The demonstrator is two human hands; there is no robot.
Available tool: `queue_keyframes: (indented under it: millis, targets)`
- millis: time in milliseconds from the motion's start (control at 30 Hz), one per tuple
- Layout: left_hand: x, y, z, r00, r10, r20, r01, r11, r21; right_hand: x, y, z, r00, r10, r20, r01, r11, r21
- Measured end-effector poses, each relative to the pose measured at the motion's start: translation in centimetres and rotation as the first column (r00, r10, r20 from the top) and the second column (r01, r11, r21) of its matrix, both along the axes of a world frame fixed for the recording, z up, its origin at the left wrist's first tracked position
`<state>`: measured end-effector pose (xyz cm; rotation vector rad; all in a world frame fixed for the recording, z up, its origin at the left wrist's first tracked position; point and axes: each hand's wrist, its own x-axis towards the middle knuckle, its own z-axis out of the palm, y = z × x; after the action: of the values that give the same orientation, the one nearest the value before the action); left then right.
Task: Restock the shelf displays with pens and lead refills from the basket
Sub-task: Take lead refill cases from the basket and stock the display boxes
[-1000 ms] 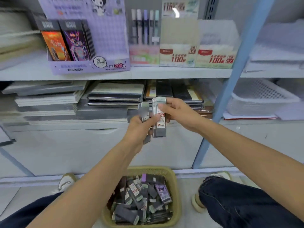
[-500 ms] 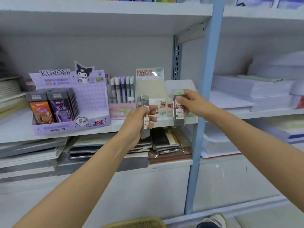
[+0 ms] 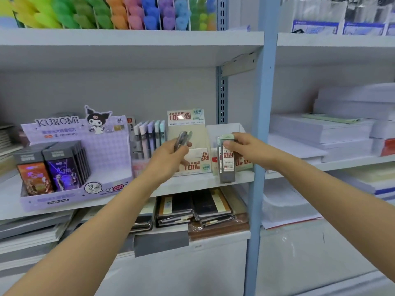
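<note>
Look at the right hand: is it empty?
No, the right hand grips an upright lead refill case by its top.

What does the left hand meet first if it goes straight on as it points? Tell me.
Probably the beige display box: the left hand, gripping a lead refill case, points into its open compartment. Depth is unclear, but the case would likely touch the box before the hand does.

Shelving bay: white flat upper shelf board (image 3: 128,42) above white middle shelf board (image 3: 192,184), both meeting a light-blue upright steel post (image 3: 265,103). Plain grey back panel (image 3: 106,88); grey slotted vertical rail (image 3: 221,99) carrying an angled grey bracket (image 3: 238,64). White base panel (image 3: 192,270) below. Even lighting.
</note>
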<state>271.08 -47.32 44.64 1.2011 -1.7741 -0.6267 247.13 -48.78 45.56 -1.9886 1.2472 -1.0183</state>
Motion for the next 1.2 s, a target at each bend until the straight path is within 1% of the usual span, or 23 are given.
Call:
queue_keyframes:
  millis: [67, 100, 300, 600, 667, 733, 800, 833, 900, 967, 1033, 1200]
  targets:
    - [0.5, -0.4, 0.0, 0.996, 0.016, 0.083, -0.018, 0.999, 0.026, 0.1, -0.9, 0.4, 1.0, -0.004, 0.003, 0.004, 1.0, 0.026]
    - [0.7, -0.5, -0.2, 0.997, 0.018, 0.081, -0.02, 0.999, 0.027, 0.2, -1.3, 0.4, 1.0, -0.005, 0.006, 0.005, 0.999, 0.039]
    - [1.6, -0.3, -0.7, 0.999, 0.045, 0.003, -0.045, 0.999, -0.015, 1.5, -2.5, -0.4, 0.995, 0.011, 0.104, -0.019, 0.997, 0.081]
    - [3.8, 0.1, -1.1, 0.992, 0.103, -0.074, -0.106, 0.994, -0.032, 4.2, -1.2, 0.4, 0.998, 0.031, 0.053, -0.033, 0.999, 0.03]
    - [3.9, 0.2, -1.1, 0.988, 0.098, -0.117, -0.103, 0.994, -0.04, 3.6, -0.9, 1.8, 0.991, 0.056, 0.12, -0.058, 0.998, 0.011]
    - [4.0, 0.3, -0.9, 0.98, 0.072, -0.185, -0.083, 0.995, -0.049, 3.0, -0.8, 3.8, 0.959, 0.07, 0.275, -0.059, 0.997, -0.046]
    - [4.0, 0.4, -0.6, 0.954, 0.008, -0.299, -0.013, 1.0, -0.017, 2.6, -1.3, 5.7, 0.917, 0.037, 0.397, 0.017, 0.991, -0.133]
    - [4.1, 0.5, -0.4, 0.929, -0.037, -0.368, 0.042, 0.999, 0.007, 2.6, -1.7, 6.3, 0.907, 0.011, 0.421, 0.067, 0.983, -0.169]
    - [4.2, 0.5, -0.1, 0.868, -0.097, -0.488, 0.134, 0.99, 0.041, 3.2, -2.7, 6.7, 0.915, -0.041, 0.401, 0.133, 0.97, -0.204]
    - [4.3, 0.5, -0.1, 0.826, -0.11, -0.553, 0.173, 0.983, 0.063, 4.1, -3.5, 6.0, 0.944, -0.084, 0.319, 0.16, 0.962, -0.219]
    - [4.4, 0.3, -0.2, 0.807, -0.112, -0.58, 0.192, 0.978, 0.077, 5.0, -4.5, 4.9, 0.965, -0.117, 0.234, 0.176, 0.953, -0.247]
    - [4.6, 0.1, -0.5, 0.772, -0.14, -0.62, 0.242, 0.967, 0.083, 6.7, -6.9, 3.5, 0.975, -0.196, 0.101, 0.219, 0.916, -0.337]
